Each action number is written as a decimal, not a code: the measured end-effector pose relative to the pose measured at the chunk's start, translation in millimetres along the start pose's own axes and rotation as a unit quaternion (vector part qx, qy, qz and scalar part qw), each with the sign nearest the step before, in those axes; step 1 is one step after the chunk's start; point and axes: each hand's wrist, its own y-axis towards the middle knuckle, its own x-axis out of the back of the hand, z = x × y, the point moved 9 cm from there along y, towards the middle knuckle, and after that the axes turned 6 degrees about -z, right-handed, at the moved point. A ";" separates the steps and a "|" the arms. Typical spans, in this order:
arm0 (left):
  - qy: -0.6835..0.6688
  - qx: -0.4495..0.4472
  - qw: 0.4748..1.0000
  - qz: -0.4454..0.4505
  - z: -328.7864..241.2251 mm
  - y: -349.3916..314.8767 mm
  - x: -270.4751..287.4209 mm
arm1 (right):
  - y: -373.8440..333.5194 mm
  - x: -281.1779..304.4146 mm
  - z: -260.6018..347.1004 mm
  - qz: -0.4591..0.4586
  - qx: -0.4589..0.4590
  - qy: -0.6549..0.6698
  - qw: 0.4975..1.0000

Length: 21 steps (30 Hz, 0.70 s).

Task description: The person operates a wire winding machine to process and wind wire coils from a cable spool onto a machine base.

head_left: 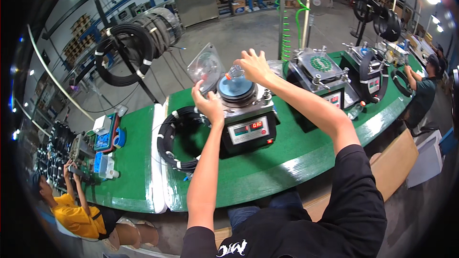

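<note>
In front of me stands a polishing machine [248,131] with a lit red display and a round light-blue pad [236,87] on top. My right hand [256,68] is closed around a small clear squeeze bottle [235,72], tilted over the pad with its orange tip pointing down. My left hand [209,105] grips the lower edge of a clear plate [205,64], which is tilted up beside the pad. Part of the grip is hidden behind the fingers. A coil of black cable [165,138] lies left of the machine.
To the right are a second machine [318,74] with a green-ringed plate, a third machine [366,67] and another clear bottle [356,110]. Blue trays [103,138] sit on the left green table. A person in yellow [79,215] works at left, another in dark clothes [425,93] at right.
</note>
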 end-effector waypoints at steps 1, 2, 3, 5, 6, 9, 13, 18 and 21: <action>0.000 -0.010 1.000 -0.011 4.5 0.3 0.7 | -10.6 -3.3 -12.1 0.003 -0.005 -0.006 1.000; 0.000 -0.005 1.000 -0.013 9.2 3.1 4.6 | -23.3 -4.9 -25.3 0.005 -0.065 0.092 0.994; -0.004 0.004 1.000 -0.009 10.5 1.6 2.3 | -41.3 -10.6 -47.5 0.006 -0.130 0.183 0.974; -0.018 0.018 1.000 -0.006 12.3 3.1 3.7 | -68.5 -17.3 -70.8 -0.023 -0.175 0.298 0.938; -0.017 0.025 1.000 -0.001 13.7 0.4 -1.9 | -87.6 -19.5 -86.7 -0.062 -0.182 0.333 0.923; -0.025 0.055 0.998 0.012 32.8 4.0 -2.5 | -141.0 -28.8 -99.5 -0.048 -0.240 0.413 0.877; -0.059 0.102 0.992 0.041 30.0 -3.8 -16.2 | -234.4 -90.0 -129.6 -0.046 -0.303 0.492 0.815; -0.089 0.081 0.992 0.032 15.7 -5.4 -15.2 | -314.8 -135.1 -121.8 -0.054 -0.347 0.482 0.803; -0.059 0.097 0.993 0.042 22.8 -1.0 -3.3 | -326.1 -129.9 -98.1 -0.062 -0.360 0.458 0.810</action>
